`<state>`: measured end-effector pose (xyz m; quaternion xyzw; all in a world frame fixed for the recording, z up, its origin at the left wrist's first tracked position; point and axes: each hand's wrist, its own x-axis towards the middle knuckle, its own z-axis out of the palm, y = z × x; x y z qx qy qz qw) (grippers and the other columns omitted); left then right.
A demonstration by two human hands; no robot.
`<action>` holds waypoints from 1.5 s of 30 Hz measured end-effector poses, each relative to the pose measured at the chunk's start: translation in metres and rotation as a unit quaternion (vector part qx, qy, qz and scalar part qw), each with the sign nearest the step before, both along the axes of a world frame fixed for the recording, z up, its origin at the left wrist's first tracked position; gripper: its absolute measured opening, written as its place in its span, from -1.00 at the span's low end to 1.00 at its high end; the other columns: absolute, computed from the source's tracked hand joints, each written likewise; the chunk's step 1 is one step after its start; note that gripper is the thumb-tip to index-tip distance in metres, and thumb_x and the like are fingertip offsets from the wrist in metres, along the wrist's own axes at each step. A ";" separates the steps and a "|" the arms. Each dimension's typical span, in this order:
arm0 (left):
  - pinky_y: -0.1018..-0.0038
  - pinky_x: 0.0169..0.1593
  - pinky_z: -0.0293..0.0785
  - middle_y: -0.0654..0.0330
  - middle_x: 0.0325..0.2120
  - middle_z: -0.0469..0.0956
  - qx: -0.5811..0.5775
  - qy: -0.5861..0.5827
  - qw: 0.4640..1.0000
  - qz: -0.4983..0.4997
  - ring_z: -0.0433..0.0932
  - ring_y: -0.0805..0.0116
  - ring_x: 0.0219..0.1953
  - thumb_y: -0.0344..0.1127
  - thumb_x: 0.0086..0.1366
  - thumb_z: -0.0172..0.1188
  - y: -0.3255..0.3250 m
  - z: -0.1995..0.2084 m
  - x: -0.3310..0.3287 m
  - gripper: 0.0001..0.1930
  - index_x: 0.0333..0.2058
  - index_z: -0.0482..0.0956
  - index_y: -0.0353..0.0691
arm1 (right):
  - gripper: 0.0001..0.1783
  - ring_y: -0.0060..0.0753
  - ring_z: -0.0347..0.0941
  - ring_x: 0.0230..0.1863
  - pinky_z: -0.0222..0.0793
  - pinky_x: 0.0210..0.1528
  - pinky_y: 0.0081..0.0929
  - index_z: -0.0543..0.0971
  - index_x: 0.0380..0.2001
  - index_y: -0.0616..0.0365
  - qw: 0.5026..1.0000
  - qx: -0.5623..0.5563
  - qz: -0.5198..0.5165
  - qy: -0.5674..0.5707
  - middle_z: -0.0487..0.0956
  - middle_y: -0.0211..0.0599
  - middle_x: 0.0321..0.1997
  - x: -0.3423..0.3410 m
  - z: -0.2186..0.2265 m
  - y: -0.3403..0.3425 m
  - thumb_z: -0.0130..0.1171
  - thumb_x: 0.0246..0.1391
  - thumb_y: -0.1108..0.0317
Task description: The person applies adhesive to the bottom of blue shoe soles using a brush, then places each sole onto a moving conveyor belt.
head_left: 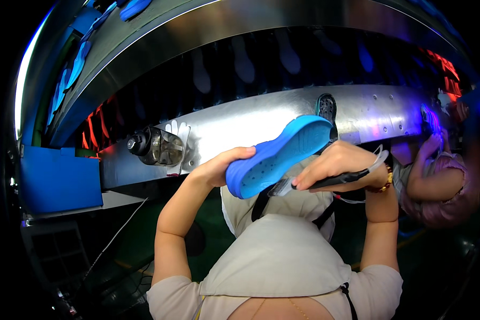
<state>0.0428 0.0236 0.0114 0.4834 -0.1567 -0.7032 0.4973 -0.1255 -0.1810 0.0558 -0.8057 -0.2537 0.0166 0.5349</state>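
Sole (284, 156), blue, above lap (298, 205) — gripped along its side by half-curled left hand (221, 166); brush (333, 181) pinched in closed right hand (342, 164). Likely light, slightly springy — best held by outer sidewall.

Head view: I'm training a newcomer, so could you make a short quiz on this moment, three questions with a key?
1. Open question: what tool does the right hand hold?
2. True or false: the dark-capped bottle is to the person's left of the shoe sole.
3. Fill in the colour: the sole that the left hand holds is ____.

Key: 1. A brush with a dark handle. 2. True. 3. Blue.
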 end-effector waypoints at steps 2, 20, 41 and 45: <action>0.40 -0.08 0.39 -0.12 -0.12 0.38 -0.015 0.022 1.000 -0.003 0.46 0.20 -0.15 0.07 0.12 -0.05 0.005 -0.004 0.005 -0.32 0.04 0.23 -0.42 | -0.76 -0.25 0.51 -0.21 0.42 -0.17 -0.48 0.54 -0.32 0.24 0.999 0.022 -0.023 -0.026 0.55 -0.13 -0.26 0.002 -0.003 -0.002 0.19 -0.17 0.52; 0.41 -0.13 0.40 -0.05 -0.24 0.48 -0.055 0.051 0.983 0.166 0.48 0.24 -0.23 -0.02 0.06 0.02 0.032 -0.020 0.033 -0.41 -0.09 0.36 -0.46 | -0.79 -0.23 0.49 -0.18 0.39 -0.08 -0.41 0.55 -0.40 0.26 0.982 0.122 -0.142 -0.011 0.55 -0.10 -0.28 0.001 -0.026 -0.016 0.21 -0.24 0.62; 0.16 0.14 0.12 -0.05 0.01 0.25 -0.231 0.252 0.901 0.268 0.25 0.07 0.06 0.43 0.09 -0.57 -0.037 -0.079 -0.009 -0.09 0.11 0.08 -0.30 | -0.79 -0.66 0.42 -0.39 0.34 -0.33 -0.71 0.54 -0.34 0.31 0.907 0.214 -0.338 0.131 0.55 -0.32 -0.40 0.041 -0.078 0.022 0.13 -0.13 0.50; 0.18 0.10 0.19 -0.03 -0.03 0.31 -0.211 0.159 0.902 0.341 0.30 0.09 0.02 0.37 0.14 -0.53 -0.046 -0.076 -0.006 -0.18 0.10 0.13 -0.23 | -0.78 -0.34 0.47 -0.40 0.35 -0.31 -0.53 0.54 -0.40 0.21 0.943 -0.022 -0.312 -0.110 0.53 -0.22 -0.43 0.043 -0.069 0.032 0.16 -0.25 0.50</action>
